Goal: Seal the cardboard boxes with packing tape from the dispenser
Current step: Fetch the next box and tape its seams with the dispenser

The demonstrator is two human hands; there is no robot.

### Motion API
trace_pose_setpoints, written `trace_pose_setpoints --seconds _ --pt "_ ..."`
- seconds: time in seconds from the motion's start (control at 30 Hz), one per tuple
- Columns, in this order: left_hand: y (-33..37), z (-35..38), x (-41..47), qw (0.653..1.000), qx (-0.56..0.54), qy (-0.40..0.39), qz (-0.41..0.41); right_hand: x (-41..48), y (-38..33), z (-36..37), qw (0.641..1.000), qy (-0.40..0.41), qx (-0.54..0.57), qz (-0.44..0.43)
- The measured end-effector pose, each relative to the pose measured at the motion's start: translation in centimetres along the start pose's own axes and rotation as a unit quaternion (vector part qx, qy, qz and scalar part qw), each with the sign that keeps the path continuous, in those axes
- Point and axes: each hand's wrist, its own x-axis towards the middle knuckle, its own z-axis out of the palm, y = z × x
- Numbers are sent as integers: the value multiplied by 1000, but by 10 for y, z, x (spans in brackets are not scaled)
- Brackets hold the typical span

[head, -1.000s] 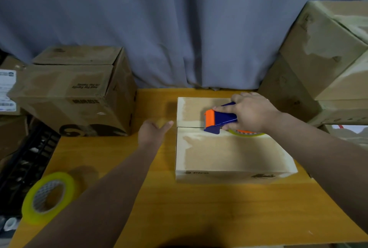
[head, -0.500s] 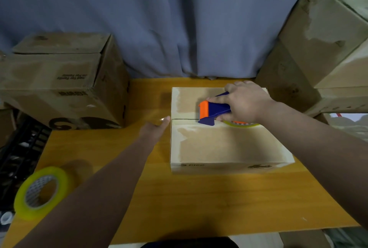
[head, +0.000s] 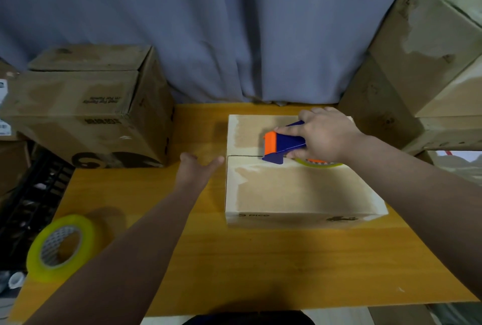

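At the lower left of the frame a spare tape roll [head: 88,236] lies flat near the left edge of the wooden table [head: 260,272], beside a black crate [head: 34,194] off the table's side. Above it, at mid-left, a large cardboard box [head: 78,113] stands on the table's far left corner.

Between that box and the task box runs a bare strip of tabletop. The left hand [head: 195,170] lies there, fingers extended and loosely apart. One fingertip sits just beside the task box's left edge, level with the flap seam; contact cannot be told.

The smaller cardboard box [head: 294,189] sits right of centre, flaps closed, with broad bare table between its near edge and the bottom of the frame. The tape dispenser [head: 284,143] rests on the seam about midway, orange end pointing left. The right hand [head: 326,136] is wrapped round it.

At the right edge, stacked boxes [head: 417,63] crowd the box's far right corner.
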Motion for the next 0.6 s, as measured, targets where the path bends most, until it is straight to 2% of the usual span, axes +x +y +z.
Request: trace_pose_setpoints --seconds 0.1,0.23,0.47,0.53,0.6 --pt "8 4 1 1000 5 -21 -18 1 -1 0 1000 -1 -1 1" --pt "25 10 0 999 48 -3 7 2 -1 -1 1000 -2 1 -2" --pt "13 6 0 990 139 13 -19 -1 -1 -1 1000 6 5 2" --pt "8 -1 2 990 122 65 34 -1 -2 -2 1000 4 6 3" --pt "14 1 -4 993 52 48 98 -1 -3 -3 1000 2 6 0"
